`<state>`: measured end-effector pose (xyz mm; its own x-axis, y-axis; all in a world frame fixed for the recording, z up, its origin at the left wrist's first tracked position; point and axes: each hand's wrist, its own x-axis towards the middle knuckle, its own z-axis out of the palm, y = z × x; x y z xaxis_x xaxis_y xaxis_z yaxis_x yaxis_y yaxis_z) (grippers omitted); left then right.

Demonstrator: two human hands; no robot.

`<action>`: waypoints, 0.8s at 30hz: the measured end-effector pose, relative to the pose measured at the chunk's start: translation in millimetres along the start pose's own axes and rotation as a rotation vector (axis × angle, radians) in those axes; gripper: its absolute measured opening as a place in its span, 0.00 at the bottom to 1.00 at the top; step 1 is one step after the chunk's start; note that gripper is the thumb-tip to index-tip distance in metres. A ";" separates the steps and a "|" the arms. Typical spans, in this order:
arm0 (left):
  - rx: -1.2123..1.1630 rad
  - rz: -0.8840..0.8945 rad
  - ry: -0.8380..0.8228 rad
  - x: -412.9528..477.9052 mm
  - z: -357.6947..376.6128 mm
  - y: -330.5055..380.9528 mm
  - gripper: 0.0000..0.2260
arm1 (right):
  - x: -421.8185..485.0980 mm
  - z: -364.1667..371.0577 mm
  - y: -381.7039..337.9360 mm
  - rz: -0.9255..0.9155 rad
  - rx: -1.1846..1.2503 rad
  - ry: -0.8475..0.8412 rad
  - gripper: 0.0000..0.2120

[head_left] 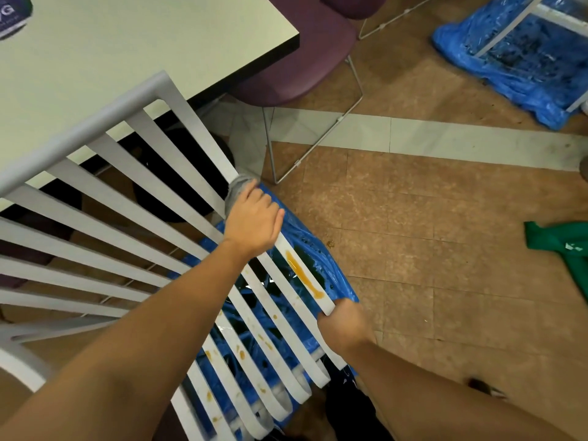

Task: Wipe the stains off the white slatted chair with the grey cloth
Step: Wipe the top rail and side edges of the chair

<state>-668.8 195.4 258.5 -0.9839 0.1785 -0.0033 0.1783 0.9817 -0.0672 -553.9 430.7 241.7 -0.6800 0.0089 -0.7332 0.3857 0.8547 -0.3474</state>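
- The white slatted chair (127,173) has smooth flat bars and stands over crinkly blue plastic (321,259). An orange smear (302,275) streaks its outermost slat.
- The left hand (251,218) clutches the fuzzy grey cloth (237,186) against that slat, hiding most of it.
- The right hand (343,326) grips the slat's edge, its fingers tucked underneath.

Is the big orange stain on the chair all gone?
No, a long orange stain shows on the white slatted chair, between the left hand holding the grey cloth and the right hand.

Brown tiled floor (445,233): blue plastic sheet (331,268) (under white slatted chair (197,125)), green cloth (560,243).
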 end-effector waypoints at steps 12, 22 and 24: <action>-0.120 0.210 0.003 -14.9 18.5 21.3 0.23 | -2.0 -2.1 -1.9 -0.006 -0.031 0.020 0.10; -0.170 0.127 0.029 -30.2 25.1 49.4 0.23 | -5.1 -4.2 -4.8 -0.002 -0.037 0.023 0.11; -0.166 0.168 0.038 -26.6 25.8 41.8 0.22 | -5.2 -4.2 -4.4 -0.005 -0.040 0.023 0.11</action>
<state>-635.4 230.0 230.1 -0.9397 0.3400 0.0371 0.3420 0.9348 0.0959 -554.7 429.1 249.5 -0.6964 0.0161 -0.7175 0.3575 0.8747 -0.3273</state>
